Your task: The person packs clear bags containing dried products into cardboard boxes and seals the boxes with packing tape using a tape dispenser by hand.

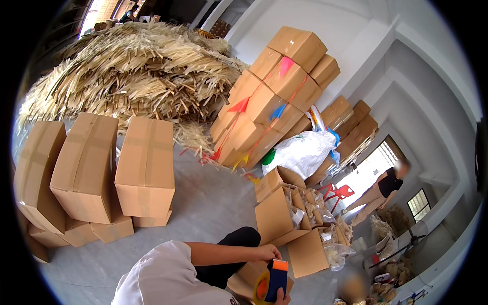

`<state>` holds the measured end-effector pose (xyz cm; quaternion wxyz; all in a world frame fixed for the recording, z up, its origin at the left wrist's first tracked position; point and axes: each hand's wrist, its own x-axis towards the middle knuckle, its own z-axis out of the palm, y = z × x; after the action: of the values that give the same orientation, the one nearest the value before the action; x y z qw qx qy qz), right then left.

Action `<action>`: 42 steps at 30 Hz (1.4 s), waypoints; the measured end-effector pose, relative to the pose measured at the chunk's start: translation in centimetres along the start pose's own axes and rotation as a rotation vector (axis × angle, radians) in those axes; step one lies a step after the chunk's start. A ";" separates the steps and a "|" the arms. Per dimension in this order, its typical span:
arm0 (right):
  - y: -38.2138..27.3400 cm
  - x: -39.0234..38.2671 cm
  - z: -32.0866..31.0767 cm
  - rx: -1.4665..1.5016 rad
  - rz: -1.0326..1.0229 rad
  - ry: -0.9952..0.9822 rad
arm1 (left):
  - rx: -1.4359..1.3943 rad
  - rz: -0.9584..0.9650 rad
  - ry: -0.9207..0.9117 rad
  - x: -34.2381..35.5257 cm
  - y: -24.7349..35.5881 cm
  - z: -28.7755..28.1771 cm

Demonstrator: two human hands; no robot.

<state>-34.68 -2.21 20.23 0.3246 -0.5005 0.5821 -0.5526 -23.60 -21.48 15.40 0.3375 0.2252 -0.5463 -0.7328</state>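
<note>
My left arm, in a white sleeve, reaches across from the lower edge. My left hand (267, 252) is closed, its curled fingers at the orange-edged end of a tape dispenser (277, 277). The dispenser is dark blue and carries a roll of yellow tape (262, 287). My right hand (282, 298), mostly cut off by the lower edge, grips the dispenser from below. Under the dispenser is a cardboard box (243, 280), partly covered by my arm and the tape roll. A dark-clothed knee (244, 238) shows behind my left forearm.
Taped cardboard boxes (145, 168) stand stacked at the left. Open boxes (279, 216) with plastic-wrapped contents lie to the right. Behind them rise a tall box stack (284, 91), a white sack (300, 152) and a heap of pale strips (137, 71). A person (389, 185) stands near a red chair (338, 193).
</note>
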 end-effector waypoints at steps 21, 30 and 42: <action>3.7 0.8 -1.2 0.031 0.130 0.018 | 0.080 -0.163 -0.047 0.5 -3.1 -1.1; 6.5 1.9 -2.3 0.033 0.143 0.022 | 0.260 -0.093 -0.102 4.3 -4.8 -1.7; 5.6 -1.4 -4.3 0.035 0.328 0.069 | 0.337 -0.220 -0.166 10.8 -6.1 -1.4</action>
<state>-39.55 -0.12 15.32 0.3992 -0.3737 0.6570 -0.5190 -31.36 -29.39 9.62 0.1668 0.2758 -0.6590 -0.6795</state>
